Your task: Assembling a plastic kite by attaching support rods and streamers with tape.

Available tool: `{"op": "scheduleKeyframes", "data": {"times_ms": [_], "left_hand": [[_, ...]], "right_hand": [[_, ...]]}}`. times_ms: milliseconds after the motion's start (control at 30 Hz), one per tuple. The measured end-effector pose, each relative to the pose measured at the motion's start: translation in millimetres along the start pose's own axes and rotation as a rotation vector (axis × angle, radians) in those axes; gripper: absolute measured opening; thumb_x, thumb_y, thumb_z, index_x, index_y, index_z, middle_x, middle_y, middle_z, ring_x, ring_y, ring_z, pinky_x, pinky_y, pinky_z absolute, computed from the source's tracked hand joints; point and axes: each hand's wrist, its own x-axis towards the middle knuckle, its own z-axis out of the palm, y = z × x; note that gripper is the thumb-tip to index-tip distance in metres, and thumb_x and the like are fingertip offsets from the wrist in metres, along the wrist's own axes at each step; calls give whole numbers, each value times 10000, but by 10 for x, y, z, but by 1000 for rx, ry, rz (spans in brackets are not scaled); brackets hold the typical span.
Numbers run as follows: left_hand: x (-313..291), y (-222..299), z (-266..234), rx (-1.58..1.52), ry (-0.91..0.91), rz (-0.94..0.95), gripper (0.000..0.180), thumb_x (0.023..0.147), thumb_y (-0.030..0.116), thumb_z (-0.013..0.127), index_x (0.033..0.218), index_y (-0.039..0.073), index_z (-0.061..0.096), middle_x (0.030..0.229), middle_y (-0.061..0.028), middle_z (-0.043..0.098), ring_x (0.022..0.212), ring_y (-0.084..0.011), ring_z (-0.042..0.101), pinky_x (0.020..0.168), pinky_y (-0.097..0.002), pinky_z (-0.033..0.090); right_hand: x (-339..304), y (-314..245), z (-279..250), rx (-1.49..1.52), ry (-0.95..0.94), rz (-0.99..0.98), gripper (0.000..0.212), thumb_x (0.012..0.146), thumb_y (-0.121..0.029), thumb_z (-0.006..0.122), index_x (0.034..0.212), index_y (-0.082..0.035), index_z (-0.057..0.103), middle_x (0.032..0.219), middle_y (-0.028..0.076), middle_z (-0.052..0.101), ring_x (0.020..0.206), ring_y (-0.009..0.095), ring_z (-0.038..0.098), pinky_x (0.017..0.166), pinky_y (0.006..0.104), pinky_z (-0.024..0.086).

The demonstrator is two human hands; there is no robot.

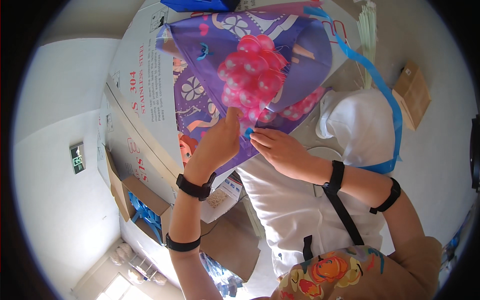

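Note:
A thin purple sheet point(205, 65), printed with cartoon figures and a cluster of pink balloons, lies partly folded over the table. My left hand point(220, 145) is closed at the sheet's near edge, its fingers curled over the material and partly hidden. Beside it, the fingertips of my right hand point(282, 150) pinch a small blue piece point(248, 132) against the same edge. What that piece is cannot be made out. A long blue ribbon point(385, 92) runs from the sheet's far end, loops down on the right and ends by my right forearm.
Printed cardboard point(150, 65) covers the tabletop. A bundle of thin pale rods point(367, 45) lies at the far right, with a small brown box point(412, 95) beyond. Left and below stands an open carton point(145, 205) of blue material. White cloth point(280, 205) covers my lap.

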Motion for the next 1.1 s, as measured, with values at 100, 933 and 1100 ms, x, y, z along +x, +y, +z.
{"op": "scheduleKeyframes", "data": {"times_ms": [100,933,1100], "left_hand": [[49,-5,11,-20,31,53,330,842,-59,483,1157,-6,397,829,-282,615,819,-472,604,652,-522,457],[247,-21,80,165,-183,22,436,746,-61,544,1154,-25,394,811,-269,620,803,-459,621,669,-524,476],[272,-36,104,209,-180,82,495,739,-67,574,1195,-48,381,812,-262,623,795,-456,625,659,-518,484]], "right_hand": [[-2,-4,9,2,3,20,424,841,-72,564,1248,47,590,1354,107,542,1301,240,473,1093,350,404],[5,-38,59,-28,38,32,430,822,-102,595,1227,42,608,1321,98,551,1267,250,488,1085,371,405],[8,-53,41,-35,43,29,432,822,-105,592,1225,49,605,1316,102,554,1267,253,488,1081,372,406]]}}
